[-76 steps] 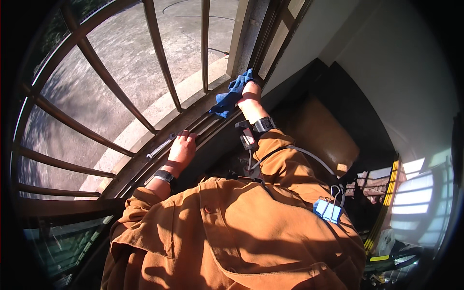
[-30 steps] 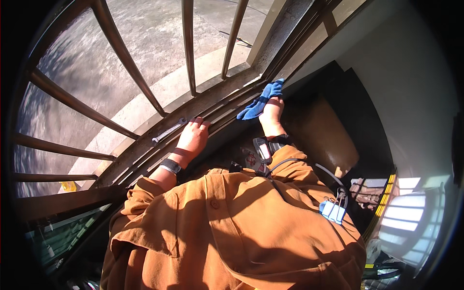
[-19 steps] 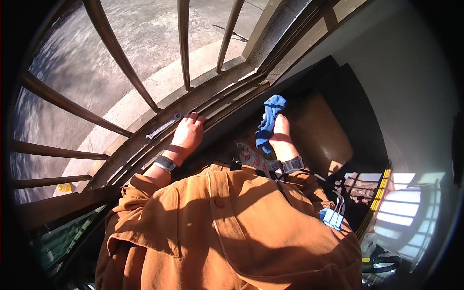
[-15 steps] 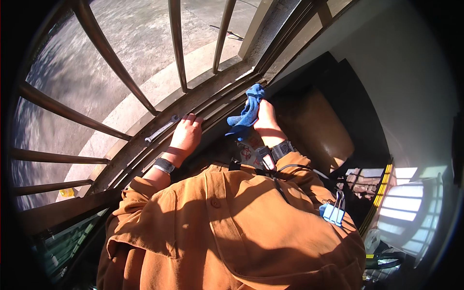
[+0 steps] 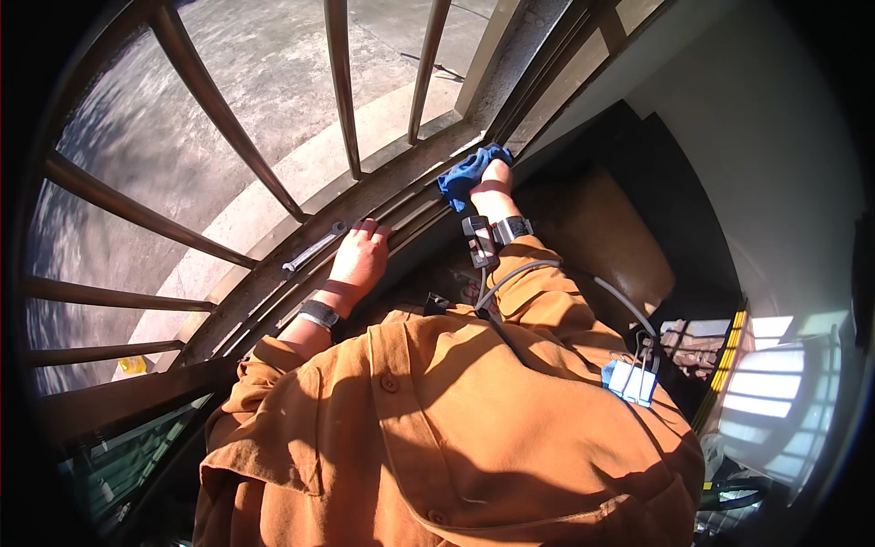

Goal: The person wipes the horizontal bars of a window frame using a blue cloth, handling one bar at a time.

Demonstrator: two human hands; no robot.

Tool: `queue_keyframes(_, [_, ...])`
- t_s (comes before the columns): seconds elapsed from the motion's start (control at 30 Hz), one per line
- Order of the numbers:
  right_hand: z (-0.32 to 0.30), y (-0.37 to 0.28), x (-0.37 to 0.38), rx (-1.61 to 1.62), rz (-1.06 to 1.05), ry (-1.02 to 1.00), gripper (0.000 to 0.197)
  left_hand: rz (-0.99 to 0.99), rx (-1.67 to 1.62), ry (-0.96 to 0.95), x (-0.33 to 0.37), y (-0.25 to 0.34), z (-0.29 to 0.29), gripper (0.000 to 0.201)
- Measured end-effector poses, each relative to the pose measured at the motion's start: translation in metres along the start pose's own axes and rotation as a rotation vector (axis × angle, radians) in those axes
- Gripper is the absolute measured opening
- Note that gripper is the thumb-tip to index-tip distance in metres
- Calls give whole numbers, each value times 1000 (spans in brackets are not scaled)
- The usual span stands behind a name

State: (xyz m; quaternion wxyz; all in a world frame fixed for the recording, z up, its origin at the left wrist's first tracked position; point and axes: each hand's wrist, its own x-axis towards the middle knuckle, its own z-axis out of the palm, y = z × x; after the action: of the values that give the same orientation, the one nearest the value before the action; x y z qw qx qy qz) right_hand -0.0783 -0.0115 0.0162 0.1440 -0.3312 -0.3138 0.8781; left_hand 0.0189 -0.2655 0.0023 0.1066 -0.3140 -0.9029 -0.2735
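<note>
Presently, right hand (image 5: 493, 178): grasping blue cloth (image 5: 461, 180) on window track (image 5: 415, 211), apparently wiping.
Left hand (image 5: 360, 259): at track, nearer left; cannot tell if clenched.
Next move: probably calls for even pressure.

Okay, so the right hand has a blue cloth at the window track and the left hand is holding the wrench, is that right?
Not quite: the left hand isn't holding the wrench. The head view shows it lying on the sill beside that hand. The right hand does have the blue cloth at the window track.
</note>
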Motion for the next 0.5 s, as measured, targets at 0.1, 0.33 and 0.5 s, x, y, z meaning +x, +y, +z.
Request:
queue_keyframes(0.1, [-22,3,-20,-35,-338,-8,18,-8,10,34,-3,1,-2,18])
queue_keyframes(0.33, [-141,-85,-58,-397,-385,193,25,1,45,-13,-4,3,-4,20])
queue_keyframes(0.5, [-125,-59,-93,-584,-1,-51,24,14,35,15,-7,1,-3,18])
